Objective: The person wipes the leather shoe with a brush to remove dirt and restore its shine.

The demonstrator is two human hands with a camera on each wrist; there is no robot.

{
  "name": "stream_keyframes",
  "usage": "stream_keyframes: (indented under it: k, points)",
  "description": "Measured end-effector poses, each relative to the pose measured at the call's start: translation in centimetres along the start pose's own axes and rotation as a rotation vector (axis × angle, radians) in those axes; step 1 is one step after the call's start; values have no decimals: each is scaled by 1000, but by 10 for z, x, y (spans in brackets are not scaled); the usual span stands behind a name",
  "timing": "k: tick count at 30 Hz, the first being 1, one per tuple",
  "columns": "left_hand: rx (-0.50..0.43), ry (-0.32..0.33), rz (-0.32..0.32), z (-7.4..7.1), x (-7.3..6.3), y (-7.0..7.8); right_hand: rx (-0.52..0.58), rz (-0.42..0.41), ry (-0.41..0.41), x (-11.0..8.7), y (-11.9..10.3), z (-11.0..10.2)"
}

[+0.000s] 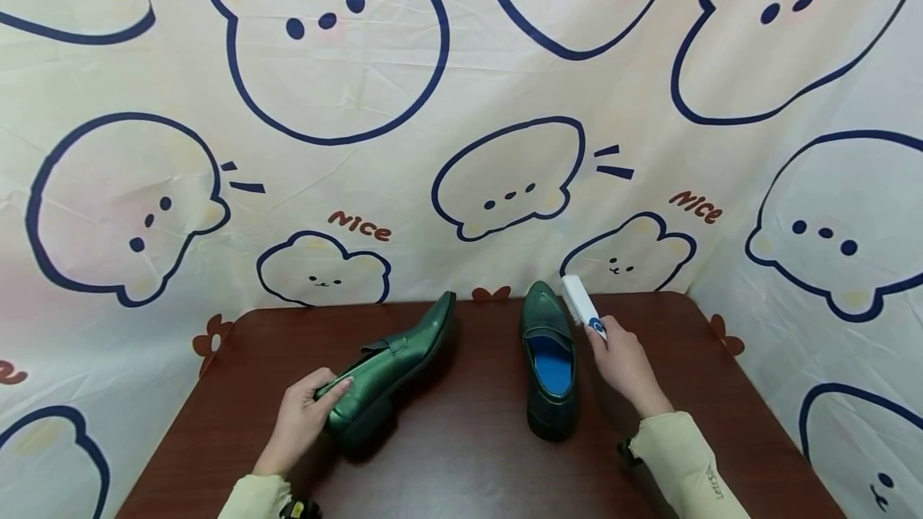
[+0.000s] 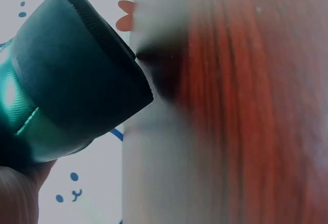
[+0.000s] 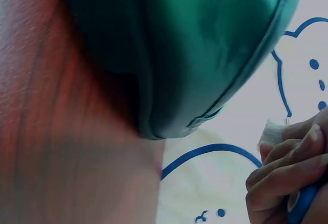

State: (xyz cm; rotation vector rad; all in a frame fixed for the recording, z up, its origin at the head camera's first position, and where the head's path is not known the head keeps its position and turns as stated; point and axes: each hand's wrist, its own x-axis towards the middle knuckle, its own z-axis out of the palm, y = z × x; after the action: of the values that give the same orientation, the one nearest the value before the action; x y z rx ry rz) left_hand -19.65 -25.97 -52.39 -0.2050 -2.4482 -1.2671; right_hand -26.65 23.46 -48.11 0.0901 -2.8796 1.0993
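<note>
Presently, the left hand (image 1: 297, 416) grips a green loafer (image 1: 392, 363) by its heel end, thumb along the side; the shoe is tilted, toe pointing away, over the left half of the desk (image 1: 469, 475). Whether it touches the surface cannot be confirmed. The right hand (image 1: 626, 365) is closed around the handle of a white brush (image 1: 580, 303), its bristles (image 3: 271, 133) turned toward the toe of a second green loafer (image 1: 544, 319). That one stands upright on the desk, blue insole (image 1: 552, 365) showing; bristle contact cannot be determined.

Handling assessment: each loafer is judged fairly light, with a stiff heel block (image 2: 87, 75) and a more pliable upper. The glossy finish may prove slippery and liable to scuffing. Recommended hold: the firm heel counter, fingers hooked inside the opening, avoiding pressure on the vamp.
</note>
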Motion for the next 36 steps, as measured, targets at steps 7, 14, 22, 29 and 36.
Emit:
stream_keyframes:
  k: [7, 14, 22, 29, 36]
  points:
    - [-215, -40, -133, 11, 14, 5, 20, -27, 26, -7, -22, -7]
    - [-400, -114, -176, 33, 27, -4, 31, -55, 13, -14, -42, -9]
    - [-432, -160, -240, 42, 24, -16, 21, -60, 9, -15, -47, -3]
    - [-560, -356, -476, 27, 12, -23, 9, -56, 2, -17, -47, 0]
    - [-641, -440, -489, 25, 2, -34, 14, -49, -7, -18, -47, 1]
